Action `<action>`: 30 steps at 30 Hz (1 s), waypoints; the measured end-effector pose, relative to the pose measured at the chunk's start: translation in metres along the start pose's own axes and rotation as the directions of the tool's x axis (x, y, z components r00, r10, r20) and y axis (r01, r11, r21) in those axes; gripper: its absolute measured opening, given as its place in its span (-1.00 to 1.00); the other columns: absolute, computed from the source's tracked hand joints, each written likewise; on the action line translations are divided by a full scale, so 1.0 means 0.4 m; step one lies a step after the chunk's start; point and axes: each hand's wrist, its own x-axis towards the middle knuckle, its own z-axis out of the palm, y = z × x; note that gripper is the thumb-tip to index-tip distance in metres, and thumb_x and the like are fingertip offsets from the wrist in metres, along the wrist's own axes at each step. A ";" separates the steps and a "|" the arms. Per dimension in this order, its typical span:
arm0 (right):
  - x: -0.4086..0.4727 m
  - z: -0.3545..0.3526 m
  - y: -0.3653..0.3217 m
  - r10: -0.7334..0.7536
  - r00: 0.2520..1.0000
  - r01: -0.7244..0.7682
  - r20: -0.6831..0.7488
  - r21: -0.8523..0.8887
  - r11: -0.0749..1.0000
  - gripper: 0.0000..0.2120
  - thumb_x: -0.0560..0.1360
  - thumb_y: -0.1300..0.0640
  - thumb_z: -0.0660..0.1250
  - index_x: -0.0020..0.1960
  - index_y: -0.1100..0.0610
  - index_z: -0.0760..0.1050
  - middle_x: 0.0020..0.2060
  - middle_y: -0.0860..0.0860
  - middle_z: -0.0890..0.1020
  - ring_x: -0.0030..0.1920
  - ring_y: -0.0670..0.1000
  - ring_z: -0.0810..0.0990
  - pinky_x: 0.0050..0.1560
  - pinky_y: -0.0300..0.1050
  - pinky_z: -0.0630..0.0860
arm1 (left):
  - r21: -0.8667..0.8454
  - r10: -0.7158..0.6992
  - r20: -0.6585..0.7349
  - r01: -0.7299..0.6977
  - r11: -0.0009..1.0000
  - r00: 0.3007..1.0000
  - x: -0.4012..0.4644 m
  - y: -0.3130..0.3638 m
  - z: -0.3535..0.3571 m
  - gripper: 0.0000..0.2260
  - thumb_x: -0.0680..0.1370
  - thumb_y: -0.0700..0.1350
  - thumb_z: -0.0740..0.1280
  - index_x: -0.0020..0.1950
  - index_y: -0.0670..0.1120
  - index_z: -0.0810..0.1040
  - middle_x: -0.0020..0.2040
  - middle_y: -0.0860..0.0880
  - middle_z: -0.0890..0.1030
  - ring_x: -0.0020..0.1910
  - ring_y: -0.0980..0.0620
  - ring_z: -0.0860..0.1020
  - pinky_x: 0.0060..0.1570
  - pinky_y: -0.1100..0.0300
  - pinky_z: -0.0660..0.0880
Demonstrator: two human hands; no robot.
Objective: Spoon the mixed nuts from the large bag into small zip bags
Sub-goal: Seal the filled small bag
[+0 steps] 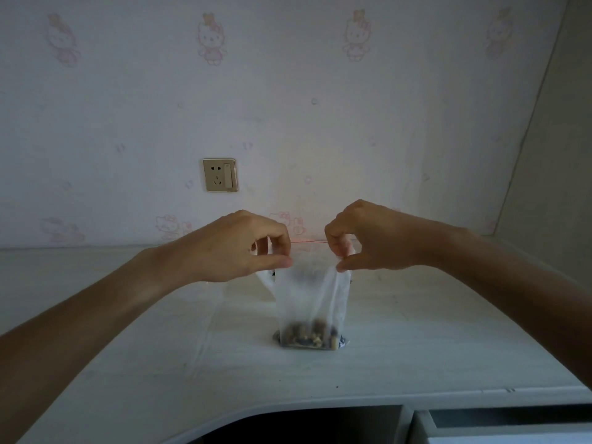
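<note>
While both hands pinch top — zip bag (309, 302) upright, mouth up.

Two hands, the left hand (237, 248) and the right hand (368, 238), are in view. There is one zip bag (312, 299), one desk (128, 363), one wall socket (220, 174) and one open drawer (499, 424).

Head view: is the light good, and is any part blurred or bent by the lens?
Head view: dim, soft light with faint shadows and no glare; the nuts in the zip bag look slightly soft; the wide lens curves the desk edges and stretches both forearms; left hand and right hand are fairly sharp.
</note>
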 end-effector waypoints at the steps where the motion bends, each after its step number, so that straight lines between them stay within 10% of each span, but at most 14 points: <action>1: -0.003 -0.001 -0.001 0.001 1.000 -0.001 -0.004 0.008 1.000 -0.75 0.44 0.06 0.58 -0.21 0.00 0.49 -0.28 -0.15 0.59 -0.20 -0.20 0.52 0.02 -0.13 0.50 | -0.014 -0.013 -0.016 0.013 1.000 1.000 -0.001 -0.006 0.001 -0.89 0.55 0.18 0.45 -0.07 0.19 0.60 -0.07 0.31 0.64 -0.07 0.22 0.61 -0.13 0.27 0.51; 22: -0.018 0.054 0.029 0.142 0.951 -0.098 -0.275 0.169 0.981 -0.78 0.43 0.06 0.59 -0.04 0.01 0.57 -0.14 -0.14 0.58 -0.10 -0.14 0.56 -0.02 -0.18 0.52 | -0.293 -0.139 -0.304 0.047 0.955 0.943 -0.042 -0.030 0.047 -0.78 0.45 -0.07 0.60 0.03 0.09 0.66 -0.02 0.15 0.68 -0.17 0.08 0.66 -0.11 0.27 0.60; 30: -0.064 0.164 0.032 0.318 0.861 -0.142 -0.398 0.411 0.900 -0.49 0.36 -0.05 0.60 0.22 -0.05 0.46 0.10 -0.12 0.59 0.09 -0.17 0.59 0.06 -0.24 0.55 | -0.457 -0.326 -0.414 0.116 0.882 0.850 -0.102 -0.057 0.162 -0.34 0.30 0.26 0.62 0.32 0.14 0.51 0.27 0.22 0.57 0.11 0.14 0.63 0.02 0.30 0.58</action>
